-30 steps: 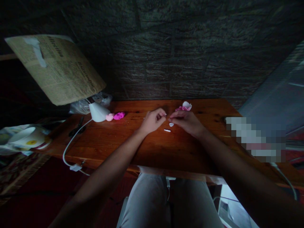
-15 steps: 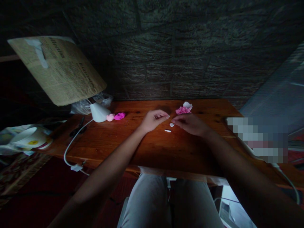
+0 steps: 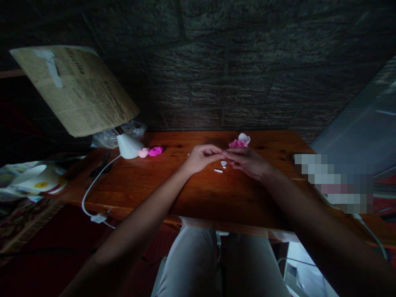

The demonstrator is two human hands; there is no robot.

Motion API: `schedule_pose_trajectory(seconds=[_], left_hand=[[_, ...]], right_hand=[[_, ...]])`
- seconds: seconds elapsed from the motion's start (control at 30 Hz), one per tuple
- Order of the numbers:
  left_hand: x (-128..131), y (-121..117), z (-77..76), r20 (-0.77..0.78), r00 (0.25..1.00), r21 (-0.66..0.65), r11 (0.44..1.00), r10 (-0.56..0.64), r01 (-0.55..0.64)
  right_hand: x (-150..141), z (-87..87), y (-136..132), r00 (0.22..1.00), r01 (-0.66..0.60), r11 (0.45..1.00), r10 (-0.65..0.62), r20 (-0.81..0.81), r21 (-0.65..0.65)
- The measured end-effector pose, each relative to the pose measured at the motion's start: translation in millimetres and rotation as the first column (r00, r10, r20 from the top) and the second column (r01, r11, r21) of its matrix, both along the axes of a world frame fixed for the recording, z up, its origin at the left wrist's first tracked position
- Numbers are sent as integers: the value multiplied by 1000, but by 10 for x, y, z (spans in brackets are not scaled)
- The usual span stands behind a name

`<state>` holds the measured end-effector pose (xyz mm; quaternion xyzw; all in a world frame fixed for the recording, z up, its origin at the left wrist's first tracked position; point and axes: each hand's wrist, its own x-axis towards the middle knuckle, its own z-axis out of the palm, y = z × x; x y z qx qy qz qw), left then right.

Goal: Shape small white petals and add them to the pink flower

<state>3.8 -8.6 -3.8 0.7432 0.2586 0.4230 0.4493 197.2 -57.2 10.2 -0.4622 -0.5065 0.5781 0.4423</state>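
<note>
L hand (image 3: pixel 201 160) & R hand (image 3: pixel 247 161) tip to tip over desk (image 3: pixel 213 198).
Fingers bunched, can't tell if pinching anything; white bits (image 3: pixel 223 163) nr, pink lump (image 3: pixel 237 143) behind.

bare left hand (image 3: pixel 201 159) touching bare right hand (image 3: pixel 250 162), centre | small white pieces (image 3: pixel 223 163), just below | tan newsprint-patterned lampshade (image 3: pixel 83 93), upper left
</note>
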Motion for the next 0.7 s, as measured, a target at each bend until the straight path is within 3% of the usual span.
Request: schedule_pose_trajectory(seconds=[0.27,0.4,0.47,0.53,0.7], left_hand=[[8,-7,23,61,998,-42,999,-9,11],[-11,27,-5,-1,999,32,999,34,-34],[-30,48,-26,-64,994,108,990,93,-86],[-50,66,-48,-156,978,195,975,138,-106],[-80,102,-94,-367,914,370,928,174,-28]], right_hand=[[-2,5,-4,990,-26,998,18,-142,-49],[62,2,11,992,-20,996,9,126,87],[120,-6,28,933,-103,965,10,361,240],[175,-21,50,870,-197,916,-1,493,350],[226,-75,84,790,-338,887,85,607,316]])
